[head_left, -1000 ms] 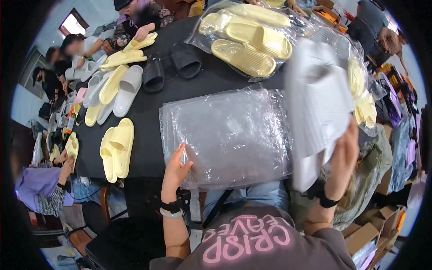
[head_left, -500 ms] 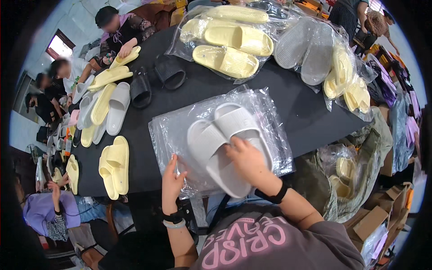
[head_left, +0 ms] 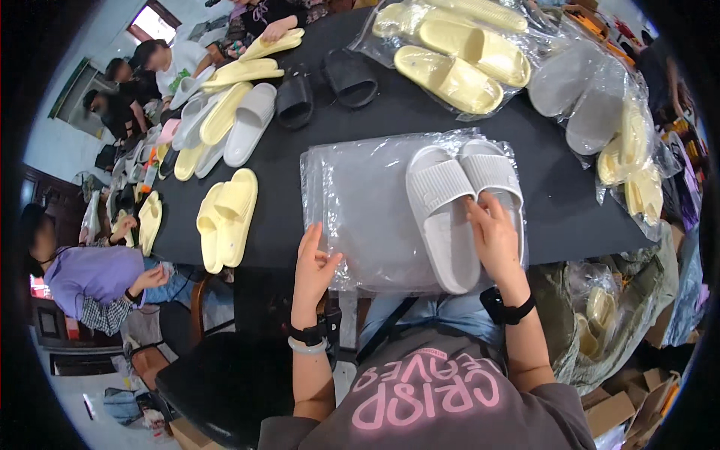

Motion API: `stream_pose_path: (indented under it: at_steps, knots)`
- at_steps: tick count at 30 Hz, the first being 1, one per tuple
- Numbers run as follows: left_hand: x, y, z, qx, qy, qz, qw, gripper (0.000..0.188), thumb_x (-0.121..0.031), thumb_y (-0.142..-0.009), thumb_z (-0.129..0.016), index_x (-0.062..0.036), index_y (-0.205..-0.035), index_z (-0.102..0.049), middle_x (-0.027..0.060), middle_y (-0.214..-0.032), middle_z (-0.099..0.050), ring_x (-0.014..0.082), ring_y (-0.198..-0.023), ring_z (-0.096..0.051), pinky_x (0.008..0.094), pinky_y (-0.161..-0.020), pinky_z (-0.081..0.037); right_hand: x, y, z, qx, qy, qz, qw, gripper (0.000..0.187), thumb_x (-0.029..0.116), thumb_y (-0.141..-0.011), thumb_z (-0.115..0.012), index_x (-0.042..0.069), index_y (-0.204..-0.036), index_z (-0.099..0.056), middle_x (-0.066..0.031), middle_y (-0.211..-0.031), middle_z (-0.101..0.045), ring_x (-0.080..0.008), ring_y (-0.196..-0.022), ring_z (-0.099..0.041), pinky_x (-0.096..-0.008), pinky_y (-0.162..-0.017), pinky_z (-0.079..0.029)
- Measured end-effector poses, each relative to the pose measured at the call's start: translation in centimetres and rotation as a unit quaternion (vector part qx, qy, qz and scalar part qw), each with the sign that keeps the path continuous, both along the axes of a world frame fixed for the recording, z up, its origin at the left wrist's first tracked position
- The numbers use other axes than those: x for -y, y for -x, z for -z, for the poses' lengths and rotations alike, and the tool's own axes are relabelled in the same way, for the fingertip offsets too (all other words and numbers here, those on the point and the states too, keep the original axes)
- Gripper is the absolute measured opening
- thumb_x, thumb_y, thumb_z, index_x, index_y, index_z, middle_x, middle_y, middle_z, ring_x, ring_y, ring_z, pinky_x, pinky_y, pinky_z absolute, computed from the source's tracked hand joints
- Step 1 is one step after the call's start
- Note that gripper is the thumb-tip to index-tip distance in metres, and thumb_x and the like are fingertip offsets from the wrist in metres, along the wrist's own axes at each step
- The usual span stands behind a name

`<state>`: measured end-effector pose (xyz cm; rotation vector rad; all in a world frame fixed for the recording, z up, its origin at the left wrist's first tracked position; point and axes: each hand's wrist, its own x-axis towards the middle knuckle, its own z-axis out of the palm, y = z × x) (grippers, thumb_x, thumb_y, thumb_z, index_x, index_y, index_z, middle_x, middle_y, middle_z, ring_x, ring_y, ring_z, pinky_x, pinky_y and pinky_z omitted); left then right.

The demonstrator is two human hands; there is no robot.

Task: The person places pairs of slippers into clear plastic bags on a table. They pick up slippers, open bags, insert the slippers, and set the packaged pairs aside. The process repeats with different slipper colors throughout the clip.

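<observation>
A pair of light grey slide slippers point(head_left: 448, 244) lies on a stack of clear plastic bags point(head_left: 360, 202) at the table's near edge, toward the right side of the stack. The fingers of my right hand point(head_left: 495, 240) are bent over the inner edges where the two slippers meet, just below the straps, and grip them there. At the near left corner of the bags, my left hand point(head_left: 316, 262) has its fingers stretched out and the thumb apart. It holds nothing.
The black table point(head_left: 570, 187) carries yellow slippers point(head_left: 227, 217) at left, a heap of mixed slippers point(head_left: 225, 112), black slippers point(head_left: 349, 79) and bagged yellow pairs point(head_left: 461, 79). A green sack point(head_left: 637, 307) stands at right. Co-workers sit at left, one in purple point(head_left: 97, 281).
The grey slippers have been shifted to the right side of the bags and turned straighter. My right hand moved with them. The whole view has swung, moving the table's contents up and right.
</observation>
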<state>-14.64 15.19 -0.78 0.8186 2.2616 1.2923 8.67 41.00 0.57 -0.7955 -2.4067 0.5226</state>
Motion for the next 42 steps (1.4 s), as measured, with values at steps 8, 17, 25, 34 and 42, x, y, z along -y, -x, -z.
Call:
stream_pose_path:
  at_steps: [8,17,25,34,42]
  knots:
    - [3.7,-4.0,2.5,0.102,-0.063,-0.102,0.987,0.07,-0.005,-0.085,-0.073,-0.0021,-0.144,-0.035,0.013,-0.117,-0.048,0.016,-0.083,-0.059,0.0276,-0.072,-0.051,0.6,0.4,0.1,0.021,-0.058,0.01,0.998,0.03,0.011,-0.087,-0.064,0.01,-0.117,-0.067,-0.0104,-0.119,-0.059,-0.0282,-0.098,-0.06,-0.0392,-0.078,-0.053]
    - [4.4,-4.6,3.0,0.284,-0.211,-0.12,0.928,0.048,0.002,-0.092,-0.061,-0.0007,-0.135,-0.04,0.0057,-0.084,-0.062,0.0112,-0.069,-0.058,0.0245,-0.06,-0.047,0.2,0.1,0.6,0.001,-0.04,-0.002,0.999,0.032,0.012,-0.088,-0.064,0.011,-0.121,-0.067,-0.0102,-0.119,-0.059,-0.0284,-0.097,-0.059,-0.0398,-0.079,-0.052]
    - [4.1,-3.8,1.3,0.224,-0.116,-0.087,0.964,0.051,0.001,-0.091,-0.063,0.001,-0.136,-0.038,0.0079,-0.09,-0.064,0.0136,-0.08,-0.063,0.0267,-0.071,-0.052,0.0,0.1,1.0,-0.016,-0.06,-0.009,0.998,0.035,0.012,-0.086,-0.065,0.011,-0.121,-0.066,-0.0106,-0.117,-0.06,-0.0316,-0.097,-0.057,-0.0409,-0.079,-0.052]
    - [-0.6,0.0,-0.3,0.144,-0.117,-0.068,0.98,0.05,-0.002,-0.094,-0.061,0.0028,-0.137,-0.036,0.0118,-0.103,-0.062,0.0165,-0.092,-0.063,0.0289,-0.082,-0.053,-0.1,-0.1,1.6,-0.034,-0.061,-0.011,0.997,0.033,0.015,-0.084,-0.068,0.014,-0.117,-0.067,-0.0088,-0.116,-0.06,-0.0304,-0.101,-0.058,-0.0407,-0.081,-0.052]
    - [-5.0,5.5,-0.2,0.162,-0.099,-0.03,0.981,0.032,-0.007,-0.098,-0.054,-0.0033,-0.131,-0.052,0.0077,-0.11,-0.065,0.0145,-0.088,-0.064,0.0285,-0.077,-0.053,0.1,0.0,1.2,-0.048,-0.057,-0.012,0.997,0.033,0.017,-0.082,-0.068,0.013,-0.116,-0.067,-0.0071,-0.116,-0.061,-0.0287,-0.103,-0.058,-0.041,-0.082,-0.052]
